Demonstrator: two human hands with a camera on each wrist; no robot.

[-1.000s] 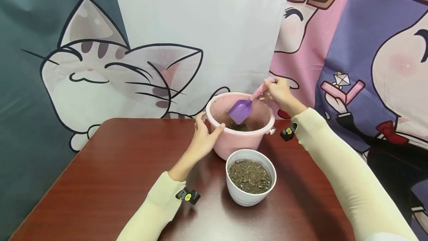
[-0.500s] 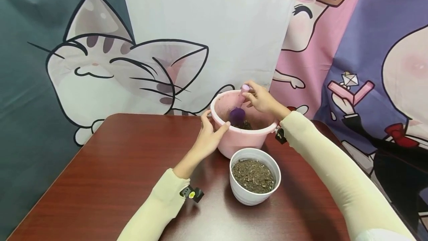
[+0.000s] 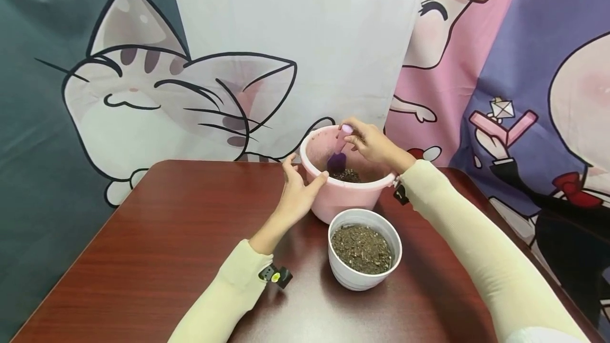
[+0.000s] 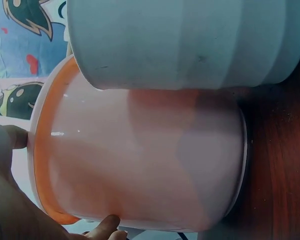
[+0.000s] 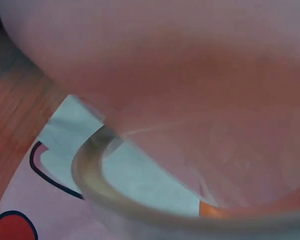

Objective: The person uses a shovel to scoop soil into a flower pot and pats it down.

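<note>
A pink bucket (image 3: 345,195) with dark soil (image 3: 348,175) in its bottom stands near the table's far edge. My left hand (image 3: 296,195) grips its left side, the thumb at the rim and the other fingers round the wall; the left wrist view shows fingertips against the bucket (image 4: 140,155). Inside the bucket, a toy trowel (image 3: 337,162) with a purple blade and pink handle points down into the soil. My right hand (image 3: 369,141) holds the handle near its top, above the rim. The right wrist view shows mostly the bucket wall (image 5: 190,90); that hand is hidden there.
Just in front of the bucket stands a white flowerpot (image 3: 357,279), filled with soil (image 3: 362,249) to a little below its rim. Both are on a reddish-brown wooden table (image 3: 190,226). A cartoon-printed cloth (image 3: 305,25) hangs behind the far edge.
My right hand has moved left and the trowel has gone from above the soil, blade tilted, to nearly upright with its blade down in the bucket. The left hand keeps its hold.
</note>
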